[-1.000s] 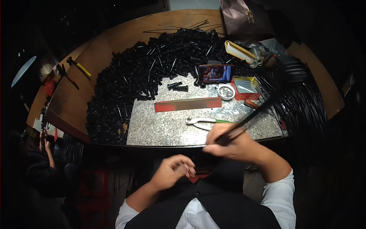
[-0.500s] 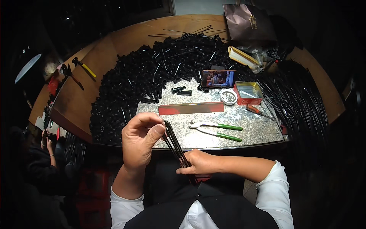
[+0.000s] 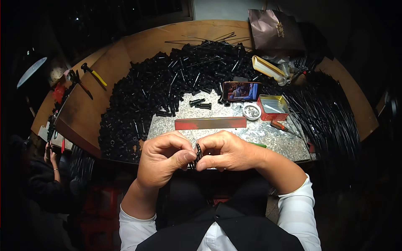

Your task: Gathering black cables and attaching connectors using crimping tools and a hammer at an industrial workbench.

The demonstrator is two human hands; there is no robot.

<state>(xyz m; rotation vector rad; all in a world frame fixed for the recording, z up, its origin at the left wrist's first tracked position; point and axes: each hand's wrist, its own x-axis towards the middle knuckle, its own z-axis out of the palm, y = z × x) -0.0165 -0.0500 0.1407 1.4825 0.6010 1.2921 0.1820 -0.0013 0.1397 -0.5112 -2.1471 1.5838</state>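
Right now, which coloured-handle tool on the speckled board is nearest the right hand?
The green-handled tool, mostly hidden behind the right hand; the orange-handled screwdriver lies farther off, near the red tin.

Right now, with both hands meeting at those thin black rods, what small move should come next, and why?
Perhaps the right hand should gently ease one rod apart while the left hand stays steady: both hands pinch close together at the upper ends of the black rods, and their fingers hide how many are there.
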